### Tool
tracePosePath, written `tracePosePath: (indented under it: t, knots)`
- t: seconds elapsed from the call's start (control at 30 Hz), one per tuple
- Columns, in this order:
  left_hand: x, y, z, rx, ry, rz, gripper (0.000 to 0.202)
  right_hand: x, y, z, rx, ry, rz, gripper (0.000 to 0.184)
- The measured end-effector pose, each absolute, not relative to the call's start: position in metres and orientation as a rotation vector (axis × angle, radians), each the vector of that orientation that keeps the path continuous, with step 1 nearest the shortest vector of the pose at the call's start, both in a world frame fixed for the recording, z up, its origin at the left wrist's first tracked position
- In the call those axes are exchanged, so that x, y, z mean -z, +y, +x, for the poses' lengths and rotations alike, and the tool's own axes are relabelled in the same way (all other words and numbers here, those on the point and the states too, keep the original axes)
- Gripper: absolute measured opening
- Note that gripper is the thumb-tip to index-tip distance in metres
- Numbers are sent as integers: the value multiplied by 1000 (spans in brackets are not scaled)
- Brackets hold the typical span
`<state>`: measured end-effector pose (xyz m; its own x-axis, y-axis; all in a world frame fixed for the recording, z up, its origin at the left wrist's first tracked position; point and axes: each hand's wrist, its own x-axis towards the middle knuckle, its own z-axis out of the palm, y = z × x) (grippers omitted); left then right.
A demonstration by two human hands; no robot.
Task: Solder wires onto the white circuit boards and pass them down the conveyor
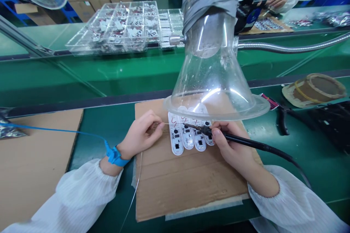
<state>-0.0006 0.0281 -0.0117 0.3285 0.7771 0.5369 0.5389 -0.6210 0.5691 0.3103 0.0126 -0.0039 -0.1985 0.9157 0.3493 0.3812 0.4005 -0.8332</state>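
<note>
My left hand [142,134] pinches a thin solder wire [161,123] whose tail [135,189] hangs down past the cardboard. My right hand [229,142] is shut around a black soldering iron [240,141], its tip near the wire end at the top of the boards. A row of several white circuit boards [187,138] with black chips and red wires lies on a cardboard sheet [191,185]. Their top ends are partly hidden behind the hood rim. A blue wrist strap [115,156] circles my left wrist.
A clear fume hood [213,80] on a silver duct hangs just above the boards. Pliers [281,118] and a taped ring [314,89] lie to the right. Another cardboard sheet [35,156] is at left. Beyond stand clear trays of parts [115,25] and a co-worker's hand [276,3].
</note>
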Motion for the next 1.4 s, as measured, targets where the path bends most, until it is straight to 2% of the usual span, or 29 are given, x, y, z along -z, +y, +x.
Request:
tracePosePath:
  t: [0.27, 0.4, 0.5, 0.67, 0.87, 1.1, 1.4]
  knots:
    - [10, 32, -7, -1266, 1269, 2252, 9, -5, 1, 335, -809, -1532, -1145, 20]
    - [2, 22, 3, -1231, 1297, 2284, 9, -4, -27, 361, -597, -1441, -1358, 30]
    - [-10, 11, 26, -1143, 1188, 2347, 10, 7, -50, 379, -482, -1401, -1454, 27]
    - [-14, 5, 68, -1129, 872, 2434, 6, 19, -62, 386, -639, -1337, -1244, 14]
    - [2, 9, 78, -1112, 913, 2450, 8, 19, -59, 382, -760, -1338, -1167, 18]
    - [5, 10, 75, -1099, 928, 2456, 10, 21, -61, 386, -728, -1427, -1289, 23]
    - [3, 12, 76, -1067, 880, 2456, 12, 25, -61, 388, -764, -1482, -1290, 16]
